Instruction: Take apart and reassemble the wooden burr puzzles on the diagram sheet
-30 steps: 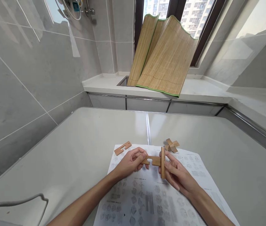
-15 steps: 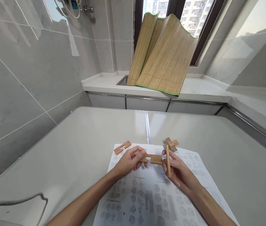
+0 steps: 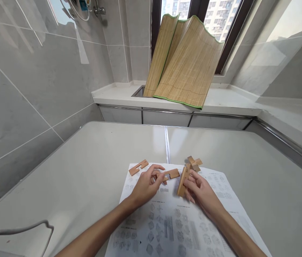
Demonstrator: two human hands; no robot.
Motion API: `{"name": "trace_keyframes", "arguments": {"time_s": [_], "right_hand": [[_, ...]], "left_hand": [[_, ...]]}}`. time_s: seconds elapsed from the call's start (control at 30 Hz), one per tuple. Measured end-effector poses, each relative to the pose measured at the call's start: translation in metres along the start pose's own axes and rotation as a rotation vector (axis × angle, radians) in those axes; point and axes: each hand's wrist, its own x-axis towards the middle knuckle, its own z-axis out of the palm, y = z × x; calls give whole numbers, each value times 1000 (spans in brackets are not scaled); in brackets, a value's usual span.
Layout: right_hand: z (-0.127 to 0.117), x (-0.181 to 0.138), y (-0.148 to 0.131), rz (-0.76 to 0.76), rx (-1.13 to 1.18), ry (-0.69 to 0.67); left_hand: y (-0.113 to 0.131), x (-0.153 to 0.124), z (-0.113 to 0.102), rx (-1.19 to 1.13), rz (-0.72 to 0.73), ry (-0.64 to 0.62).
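The two wooden pieces are now seen apart: half a second ago they were held nearly touching in a cross, and a gap is now left between them. The notched wooden bar [image 3: 171,174] is pinched at its near end by the left hand [image 3: 146,184], its notch turned down and its free end pointed toward the right hand [image 3: 199,189]. The plain wooden stick [image 3: 183,177] is pinched in the right grip, tilted with its top leaned away from the notched bar. By this reading, the joint is judged not seated and the fit is being retried. Just beyond the right grip, a small assembled cross of pieces [image 3: 194,163] is left on the instruction sheet [image 3: 172,221]. Beyond the left grip, a spare notched piece [image 3: 138,167] lies at the sheet's corner on the counter [image 3: 92,157].
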Motion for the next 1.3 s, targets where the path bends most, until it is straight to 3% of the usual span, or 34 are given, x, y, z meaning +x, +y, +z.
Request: {"name": "trace_keyframes", "arguments": {"time_s": [0.27, 0.7, 0.9, 1.1, 1.3], "right_hand": [[4, 0, 6, -3, -476, 188], [9, -4, 7, -141, -1001, 261], [8, -3, 14, -160, -1040, 269], [13, -4, 7, -211, -843, 82], [15, -6, 6, -261, -764, -7]], "left_hand": [[-6, -2, 2, 444, 161, 129], [-17, -2, 4, 699, 239, 84], [-9, -2, 2, 617, 344, 54], [6, -5, 0, 514, 443, -74], [2, 0, -9, 626, 456, -86]]}}
